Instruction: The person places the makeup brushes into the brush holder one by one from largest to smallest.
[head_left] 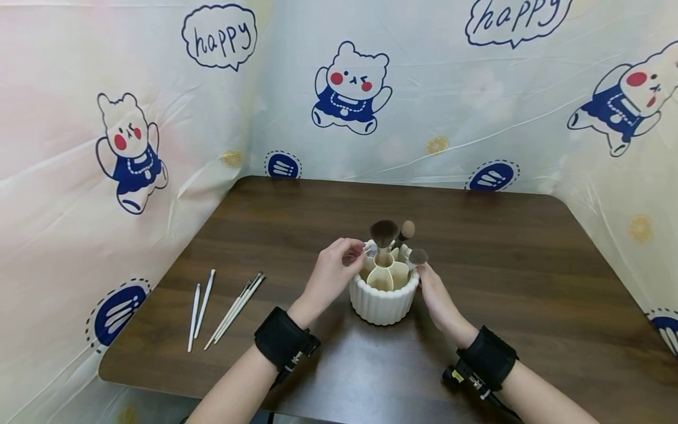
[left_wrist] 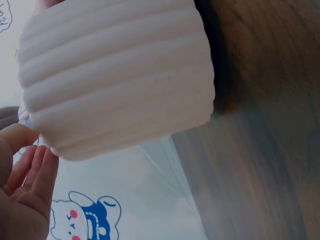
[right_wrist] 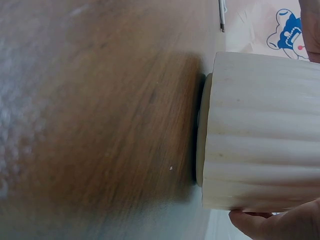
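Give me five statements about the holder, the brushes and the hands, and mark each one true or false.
1. The ribbed white holder stands upright on the table. True.
2. Three brushes stand in the holder. True.
3. The loose brushes lie to the right of the holder. False: they lie on the table to its left.
4. The right hand rests flat on the table far from the holder. False: it is against the holder's right side.
5. The left hand has its fingertips at the holder's rim. True.
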### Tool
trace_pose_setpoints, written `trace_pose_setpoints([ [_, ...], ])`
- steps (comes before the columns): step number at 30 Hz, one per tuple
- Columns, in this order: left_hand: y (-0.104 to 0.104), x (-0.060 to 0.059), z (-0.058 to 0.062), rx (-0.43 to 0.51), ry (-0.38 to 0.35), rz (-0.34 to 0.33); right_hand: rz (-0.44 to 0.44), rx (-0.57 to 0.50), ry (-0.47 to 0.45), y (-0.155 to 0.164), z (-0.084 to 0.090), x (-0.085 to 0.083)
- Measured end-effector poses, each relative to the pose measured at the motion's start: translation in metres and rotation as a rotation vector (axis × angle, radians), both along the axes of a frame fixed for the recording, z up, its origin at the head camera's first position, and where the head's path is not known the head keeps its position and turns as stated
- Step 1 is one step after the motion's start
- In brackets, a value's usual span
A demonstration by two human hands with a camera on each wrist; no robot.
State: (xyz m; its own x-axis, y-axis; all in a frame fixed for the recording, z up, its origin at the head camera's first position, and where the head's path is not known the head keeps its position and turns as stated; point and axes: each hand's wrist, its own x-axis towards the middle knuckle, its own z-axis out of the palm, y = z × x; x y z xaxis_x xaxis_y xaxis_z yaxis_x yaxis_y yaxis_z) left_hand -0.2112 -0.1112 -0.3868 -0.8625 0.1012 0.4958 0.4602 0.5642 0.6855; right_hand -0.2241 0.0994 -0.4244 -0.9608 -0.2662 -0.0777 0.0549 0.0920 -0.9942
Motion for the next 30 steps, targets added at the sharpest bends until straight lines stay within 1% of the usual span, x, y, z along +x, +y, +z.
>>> trace_pose_setpoints([
  [5, -0.009, 0.002, 0.005, -0.023, 0.056, 0.017, -0.019, 0.029, 0.012, 0.001, 0.000, -0.001],
  [8, -0.017, 0.002, 0.009, -0.047, 0.083, 0.065, -0.011, 0.037, 0.012, 0.002, -0.003, -0.001],
  [14, -0.045, -0.003, 0.018, -0.077, 0.091, 0.208, 0.003, 0.028, 0.018, 0.002, -0.002, 0.000],
  [17, -0.065, -0.006, 0.023, -0.097, 0.084, 0.286, 0.010, 0.017, 0.029, 0.002, -0.002, -0.001],
  [20, -0.089, -0.008, 0.026, -0.128, 0.068, 0.379, 0.023, 0.006, 0.031, 0.002, -0.003, -0.002],
  [23, -0.115, -0.010, 0.027, -0.178, 0.025, 0.475, 0.016, 0.011, 0.024, 0.002, -0.004, -0.002],
  [25, -0.133, -0.009, 0.025, -0.222, -0.020, 0.524, 0.004, 0.021, 0.019, 0.002, -0.003, -0.002],
  [30, -0.168, -0.002, 0.016, -0.334, -0.217, 0.589, -0.002, 0.022, 0.016, 0.002, -0.003, -0.001],
])
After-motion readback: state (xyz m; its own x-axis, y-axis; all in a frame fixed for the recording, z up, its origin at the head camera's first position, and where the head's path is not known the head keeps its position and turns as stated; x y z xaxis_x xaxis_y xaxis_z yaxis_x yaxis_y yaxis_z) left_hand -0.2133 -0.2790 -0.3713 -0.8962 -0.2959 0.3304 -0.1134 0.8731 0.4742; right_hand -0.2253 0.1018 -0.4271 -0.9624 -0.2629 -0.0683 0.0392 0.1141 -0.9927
